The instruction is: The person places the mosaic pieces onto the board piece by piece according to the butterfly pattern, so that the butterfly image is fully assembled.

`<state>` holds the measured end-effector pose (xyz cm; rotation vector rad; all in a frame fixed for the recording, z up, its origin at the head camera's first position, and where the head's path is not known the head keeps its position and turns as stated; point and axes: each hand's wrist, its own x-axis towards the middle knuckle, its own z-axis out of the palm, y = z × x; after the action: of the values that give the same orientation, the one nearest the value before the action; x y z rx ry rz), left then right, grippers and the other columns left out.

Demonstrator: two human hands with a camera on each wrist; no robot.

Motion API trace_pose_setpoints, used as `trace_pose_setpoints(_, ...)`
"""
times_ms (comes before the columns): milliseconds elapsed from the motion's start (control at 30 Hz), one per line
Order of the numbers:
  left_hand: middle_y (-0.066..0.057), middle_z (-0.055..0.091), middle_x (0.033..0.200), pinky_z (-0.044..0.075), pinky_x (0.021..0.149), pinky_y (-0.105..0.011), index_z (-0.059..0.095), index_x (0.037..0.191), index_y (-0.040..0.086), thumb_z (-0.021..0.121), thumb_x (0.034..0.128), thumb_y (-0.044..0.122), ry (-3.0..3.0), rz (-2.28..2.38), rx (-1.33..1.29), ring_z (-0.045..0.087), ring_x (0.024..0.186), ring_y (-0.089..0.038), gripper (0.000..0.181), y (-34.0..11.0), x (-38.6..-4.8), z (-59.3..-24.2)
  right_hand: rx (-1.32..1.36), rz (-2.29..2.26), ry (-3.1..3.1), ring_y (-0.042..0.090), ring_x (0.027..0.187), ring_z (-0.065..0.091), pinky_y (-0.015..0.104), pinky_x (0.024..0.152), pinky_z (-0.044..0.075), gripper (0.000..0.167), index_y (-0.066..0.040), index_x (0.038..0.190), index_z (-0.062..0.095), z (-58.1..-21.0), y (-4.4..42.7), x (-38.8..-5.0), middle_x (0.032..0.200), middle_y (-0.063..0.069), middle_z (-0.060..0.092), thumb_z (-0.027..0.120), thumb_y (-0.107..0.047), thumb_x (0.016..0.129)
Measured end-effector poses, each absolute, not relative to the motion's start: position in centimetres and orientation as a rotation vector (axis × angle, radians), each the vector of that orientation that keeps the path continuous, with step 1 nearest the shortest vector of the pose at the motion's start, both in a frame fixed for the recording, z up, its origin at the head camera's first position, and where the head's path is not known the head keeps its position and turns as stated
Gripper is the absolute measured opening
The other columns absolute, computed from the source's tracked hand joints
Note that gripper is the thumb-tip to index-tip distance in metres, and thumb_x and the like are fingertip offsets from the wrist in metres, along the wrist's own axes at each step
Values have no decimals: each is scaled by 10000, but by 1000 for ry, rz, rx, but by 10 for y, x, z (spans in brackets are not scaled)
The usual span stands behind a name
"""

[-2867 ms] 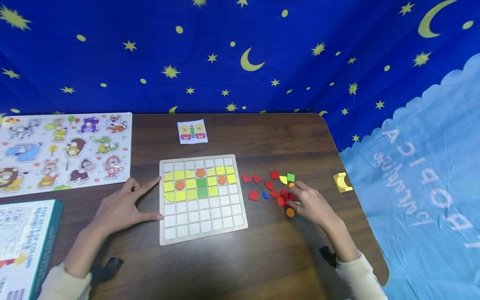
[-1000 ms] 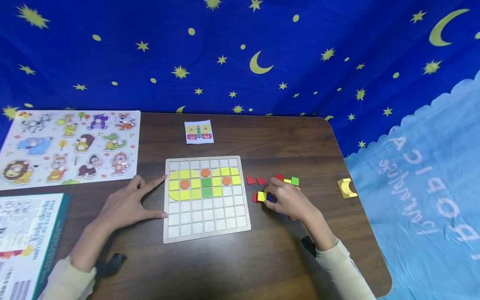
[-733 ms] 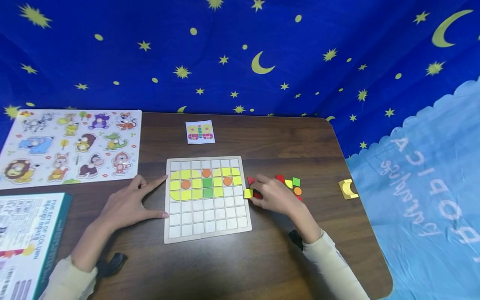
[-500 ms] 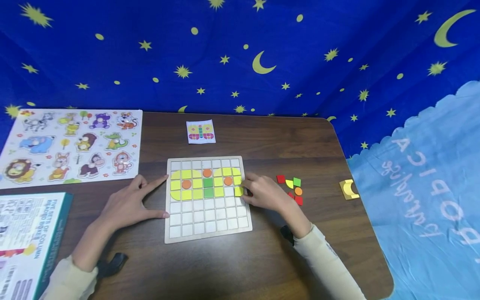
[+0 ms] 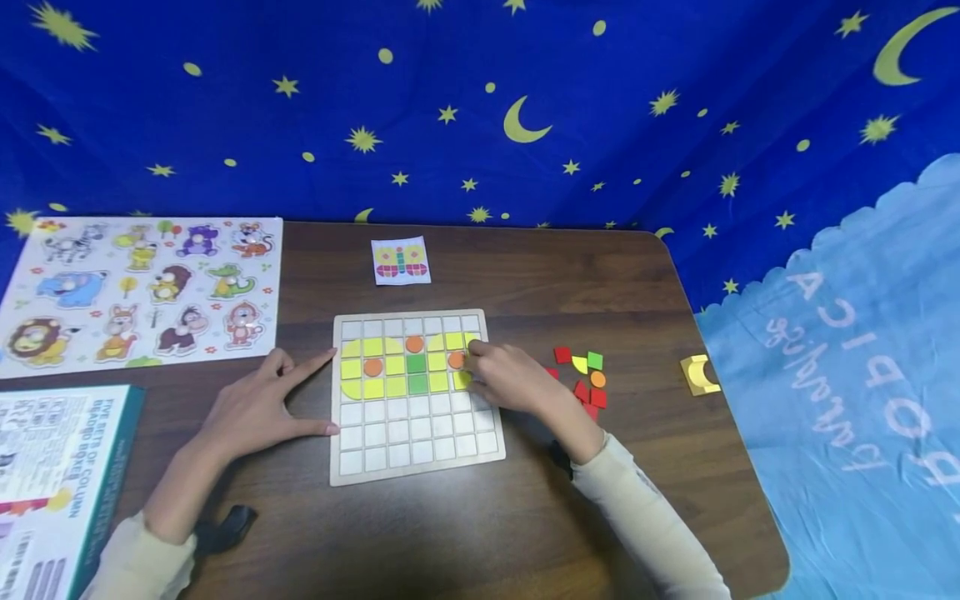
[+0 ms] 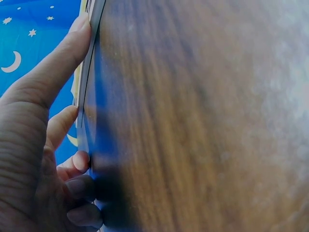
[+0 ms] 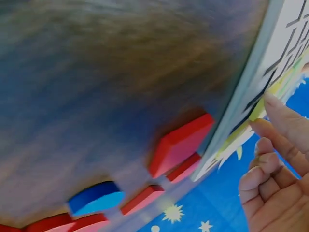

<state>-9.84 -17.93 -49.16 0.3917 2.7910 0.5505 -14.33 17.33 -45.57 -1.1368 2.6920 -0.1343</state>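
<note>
My right hand (image 5: 510,377) pinches a yellow square tile (image 5: 461,381) between thumb and index finger, over the third row of the white grid board (image 5: 400,432). In the right wrist view the yellow tile (image 7: 257,109) shows at the fingertips by the board's surface. My left hand (image 5: 251,410) rests on the table, thumb and index finger spread and touching the board's left edge. Yellow tiles, orange discs (image 5: 372,367) and two green squares (image 5: 416,372) fill part of the upper rows. The right hand covers some cells on that side.
Loose red, yellow, green and orange tiles (image 5: 597,398) lie right of the board; a blue one (image 7: 96,196) shows in the right wrist view. A butterfly picture card (image 5: 401,261) is behind the board. An animal puzzle (image 5: 150,292) and a box (image 5: 60,483) stand left.
The right hand went from the loose tiles leftward to the board with a yellow square tile, then further left across the third row. The left hand has stayed at the board's edge.
</note>
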Motion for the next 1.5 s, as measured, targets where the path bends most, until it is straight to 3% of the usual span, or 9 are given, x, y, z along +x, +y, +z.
trace_pose_setpoints(267,-49,365,1008,253,493,-303,313,1556,345,651,638,864,2797,556,394,329,613,-158,1107,-180,-102,-492,-1074,-115,2661,124,718,546,304,666,483,97,-83,977,715,-450,161,-147,916,45,625,696,-77,882)
trace_pose_setpoints(500,-51,359,1006,257,501,-304,307,1558,350,650,642,863,2795,549,389,338,626,-161,1105,-181,-102,-493,-976,-194,2684,116,751,543,259,691,488,237,-67,1117,723,-450,169,-141,995,52,638,719,-155,897)
trace_pose_setpoints(833,-52,366,1016,262,497,-304,302,1559,355,642,640,870,2793,550,379,342,619,-159,1107,-182,-100,-494,-832,-328,2917,144,722,592,323,665,528,260,-12,1061,729,-453,238,-131,958,85,625,789,-160,856)
trace_pose_setpoints(1133,-55,374,1020,268,500,-301,302,1561,342,644,637,869,2786,549,387,347,615,-158,1117,-178,-103,-495,-589,-318,3006,140,661,517,317,617,473,268,20,1020,721,-460,302,-119,876,84,594,815,-130,819)
trace_pose_setpoints(1500,-70,375,1023,263,492,-308,295,1563,344,655,646,856,2794,532,391,346,621,-167,1110,-179,-101,-494,-384,-275,2984,189,714,567,378,698,531,289,50,1035,716,-464,327,-119,926,126,619,797,-148,840)
